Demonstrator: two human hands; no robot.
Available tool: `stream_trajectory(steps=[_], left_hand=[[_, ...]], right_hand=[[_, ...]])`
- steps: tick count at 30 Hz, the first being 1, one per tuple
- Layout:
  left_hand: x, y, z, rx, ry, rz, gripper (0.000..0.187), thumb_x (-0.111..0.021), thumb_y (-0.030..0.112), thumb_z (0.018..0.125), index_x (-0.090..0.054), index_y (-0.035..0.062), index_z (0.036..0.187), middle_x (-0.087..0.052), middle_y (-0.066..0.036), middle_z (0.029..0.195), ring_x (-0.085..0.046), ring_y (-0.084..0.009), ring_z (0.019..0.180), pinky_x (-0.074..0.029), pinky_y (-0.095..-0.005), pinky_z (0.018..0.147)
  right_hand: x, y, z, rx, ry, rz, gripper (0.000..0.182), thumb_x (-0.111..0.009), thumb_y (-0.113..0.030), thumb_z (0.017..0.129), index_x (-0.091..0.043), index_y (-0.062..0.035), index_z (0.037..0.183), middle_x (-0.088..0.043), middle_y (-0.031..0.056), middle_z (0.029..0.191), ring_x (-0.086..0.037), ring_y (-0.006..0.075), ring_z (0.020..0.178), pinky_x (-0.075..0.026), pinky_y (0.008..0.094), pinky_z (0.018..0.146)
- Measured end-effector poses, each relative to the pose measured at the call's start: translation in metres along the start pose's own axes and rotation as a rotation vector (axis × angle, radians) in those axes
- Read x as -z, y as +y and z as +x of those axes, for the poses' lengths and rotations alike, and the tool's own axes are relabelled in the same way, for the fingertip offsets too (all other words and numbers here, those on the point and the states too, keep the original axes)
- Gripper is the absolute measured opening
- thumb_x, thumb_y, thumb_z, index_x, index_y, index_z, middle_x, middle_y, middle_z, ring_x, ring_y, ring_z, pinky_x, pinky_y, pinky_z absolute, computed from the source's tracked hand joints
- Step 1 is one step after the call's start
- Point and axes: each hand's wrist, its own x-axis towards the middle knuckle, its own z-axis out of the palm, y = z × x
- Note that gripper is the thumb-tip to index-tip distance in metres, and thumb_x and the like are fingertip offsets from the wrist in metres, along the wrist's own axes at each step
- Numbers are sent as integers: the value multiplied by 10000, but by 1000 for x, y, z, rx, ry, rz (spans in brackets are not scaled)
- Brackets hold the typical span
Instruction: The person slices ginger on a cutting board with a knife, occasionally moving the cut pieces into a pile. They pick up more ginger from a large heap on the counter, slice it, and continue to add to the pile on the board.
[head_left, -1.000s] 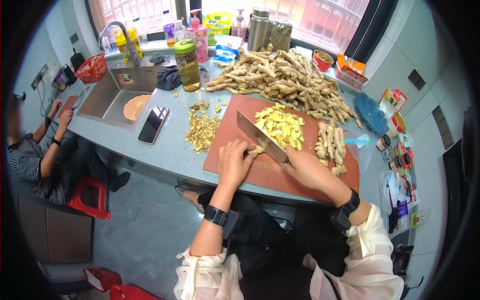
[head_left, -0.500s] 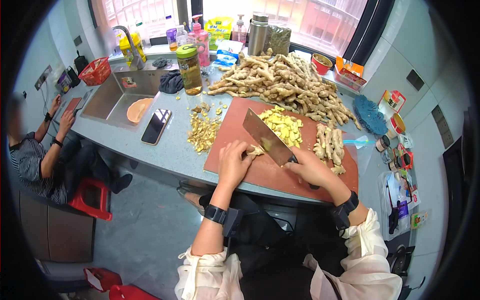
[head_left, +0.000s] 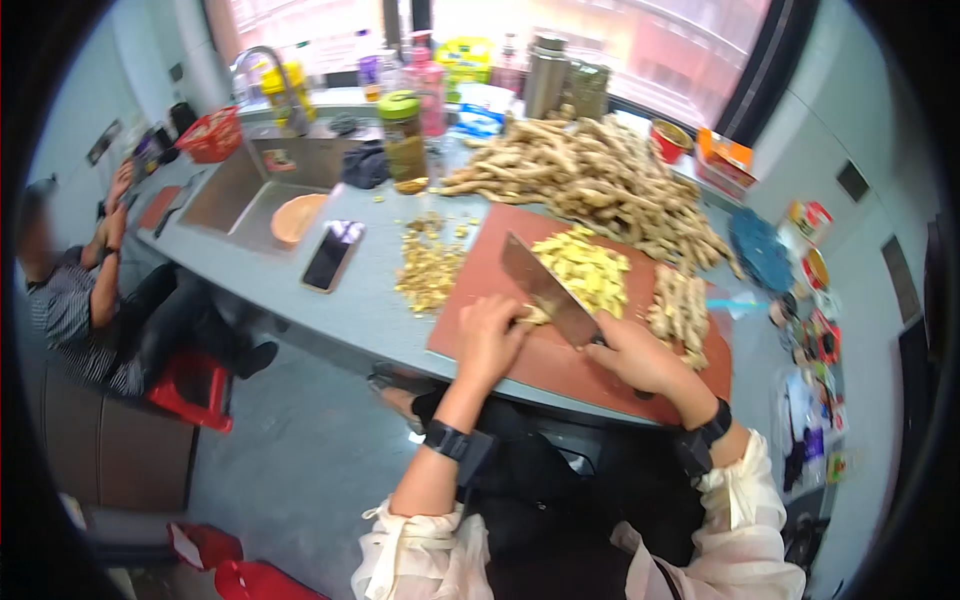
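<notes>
The right hand (head_left: pixel 640 355) clasps a knife (head_left: pixel 548 290), the left hand (head_left: pixel 490 340) pinches ginger (head_left: pixel 540 315) on the board (head_left: pixel 560 372), with roots (head_left: pixel 600 180) heaped behind it, scraps (head_left: pixel 428 268) left, counter edge (head_left: pixel 385 347) in front.

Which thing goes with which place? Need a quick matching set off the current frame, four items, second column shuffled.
Things
1. Cleaver
2. Phone
3. Yellow ginger slices
4. Peach-coloured bowl

Places
A. In the sink
B. Heaped on the reddish-brown board
C. Gripped in the right hand
D. Flat on the grey counter, beside the basin

Pairs: 1-C, 2-D, 3-B, 4-A
</notes>
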Motion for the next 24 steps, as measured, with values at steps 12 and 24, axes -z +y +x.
stream_trajectory(steps=[12,24], left_hand=[[4,3,-6,38,12,-61,155,-770,188,835,-675,137,945,-625,-32,973,-595,-266,1025,-417,-418,887],[2,0,-6,39,39,-58,164,-780,162,794,-673,139,916,-640,-32,962,-608,-274,1008,-429,-421,878]], right_hand=[[-25,-1,43,200,199,151,398,-648,-70,919,-541,23,1291,-662,244,981,-652,423,924,-507,454,848],[-16,5,3,176,156,-3,345,-645,-61,925,-556,21,1248,-662,282,1019,-641,473,994,-508,482,859]])
